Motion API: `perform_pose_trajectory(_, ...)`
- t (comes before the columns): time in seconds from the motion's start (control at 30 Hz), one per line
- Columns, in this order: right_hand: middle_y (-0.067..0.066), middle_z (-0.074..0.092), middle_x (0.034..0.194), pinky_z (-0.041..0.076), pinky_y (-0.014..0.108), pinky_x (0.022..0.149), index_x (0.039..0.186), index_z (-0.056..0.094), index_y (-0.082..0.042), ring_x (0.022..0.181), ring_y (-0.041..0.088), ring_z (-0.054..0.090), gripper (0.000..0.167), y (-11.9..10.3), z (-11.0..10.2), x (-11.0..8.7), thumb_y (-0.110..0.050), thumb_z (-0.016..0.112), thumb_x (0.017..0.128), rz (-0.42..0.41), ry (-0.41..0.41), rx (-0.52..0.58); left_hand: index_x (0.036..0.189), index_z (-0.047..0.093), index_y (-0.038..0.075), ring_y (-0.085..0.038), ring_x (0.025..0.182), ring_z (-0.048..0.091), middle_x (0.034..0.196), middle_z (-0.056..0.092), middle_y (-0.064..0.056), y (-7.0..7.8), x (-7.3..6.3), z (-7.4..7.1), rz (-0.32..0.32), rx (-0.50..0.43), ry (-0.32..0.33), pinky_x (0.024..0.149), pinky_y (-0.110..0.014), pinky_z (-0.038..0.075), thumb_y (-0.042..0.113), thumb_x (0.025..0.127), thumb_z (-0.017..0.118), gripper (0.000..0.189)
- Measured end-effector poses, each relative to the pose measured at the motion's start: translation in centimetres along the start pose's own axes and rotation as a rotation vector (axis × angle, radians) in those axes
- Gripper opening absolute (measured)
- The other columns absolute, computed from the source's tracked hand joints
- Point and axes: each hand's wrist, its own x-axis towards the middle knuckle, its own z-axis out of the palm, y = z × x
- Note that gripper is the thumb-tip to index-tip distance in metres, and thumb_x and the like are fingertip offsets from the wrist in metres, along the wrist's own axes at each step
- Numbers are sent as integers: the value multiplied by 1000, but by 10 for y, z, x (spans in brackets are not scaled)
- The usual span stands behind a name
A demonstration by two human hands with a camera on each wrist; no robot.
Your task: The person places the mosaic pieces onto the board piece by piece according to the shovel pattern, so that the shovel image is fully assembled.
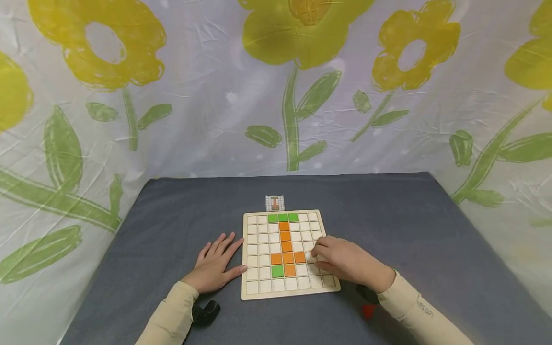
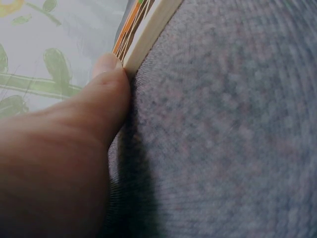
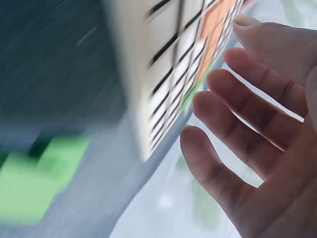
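A square wooden grid board (image 1: 291,294) lies on the dark cloth, its cells mostly pale. Several orange tiles (image 1: 285,235) form a column with a short crossbar low down. Three green tiles (image 1: 282,218) sit in the far row; another green tile (image 1: 278,271) sits near the column's foot. My left hand (image 1: 215,268) rests on the cloth at the board's left side, fingers spread, thumb touching the board's edge. My right hand (image 1: 342,258) hovers over the board's right side, fingers loosely bent. In the right wrist view, nothing shows between those fingers (image 3: 247,106).
A small printed card (image 1: 274,203) with a grid picture lies against the board's far edge. Below the right wrist is a red object (image 1: 368,310), partly hidden. A blurred green shape (image 3: 44,178) appears in the right wrist view. A flowered curtain (image 1: 207,96) hangs behind the table.
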Motion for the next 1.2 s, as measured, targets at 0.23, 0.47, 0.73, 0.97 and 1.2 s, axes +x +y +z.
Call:
perform_pose_trajectory(0.23,-5,59,94,49,17,63,98,66,-15,75,4,52,23,21,-11,-41,-19,79,80,58,33,7,153,28,22,-33,147,10,160,18,-9,-4,0,2,-2,7,10,113,-59,5,59,92,51,75)
perform_pose_trajectory(0.47,-5,58,92,51,22,67,100,66,-13,79,5,55,27,32,-10,-65,-22,80,79,121,46,-6,153,27,22,-33,147,10,160,18,-8,-6,1,2,-5,14,7,113,-58,5,60,92,50,75)
perform_pose_trajectory(0.73,-5,55,91,50,27,66,100,63,-11,79,5,51,32,33,-6,-82,-30,78,80,243,-29,-28,153,26,23,-33,147,10,160,17,-8,-5,1,2,-6,12,-5,113,-58,5,61,92,50,76)
perform_pose_trajectory(0.97,-4,57,91,51,28,66,100,63,-11,80,6,54,29,34,-5,-87,-26,78,80,261,-26,-18,153,27,23,-33,147,10,160,18,-9,-4,2,2,-7,7,-3,113,-58,4,60,92,50,76)
perform_pose_trajectory(1.2,-5,56,89,50,27,65,101,62,-10,78,5,52,29,36,-3,-87,-20,79,79,203,4,-23,153,27,23,-33,147,10,160,18,-8,-4,2,4,1,-3,2,113,-58,4,61,91,51,76)
